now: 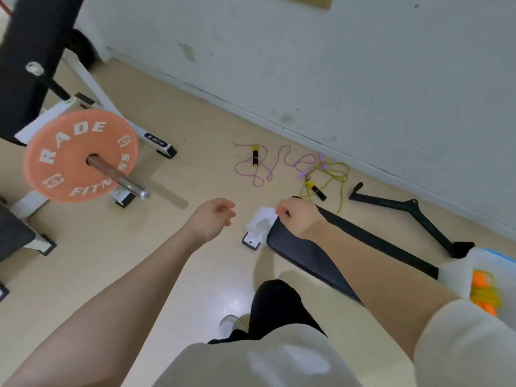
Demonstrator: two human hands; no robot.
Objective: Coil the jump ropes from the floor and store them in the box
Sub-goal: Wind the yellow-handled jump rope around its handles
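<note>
A pink jump rope [266, 166] lies loose on the floor by the wall, with purple handles [310, 169] at its right end. A green jump rope [333, 177] is tangled beside it; one yellow-and-black handle [317, 189] lies near it, another [255, 155] lies among the pink loops. At the right edge stands a clear box [458, 272] holding a coiled yellow rope with orange handles [484, 294]. My left hand [213, 217] and my right hand [298, 216] reach forward above the floor, fingers loosely curled, holding nothing.
A black bench pad [321, 255] on a white foot [255, 233] lies under my right arm. An orange weight plate [79, 156] on a barbell sticks out at left from a white rack. A black cable-machine bar [413, 210] lies by the wall.
</note>
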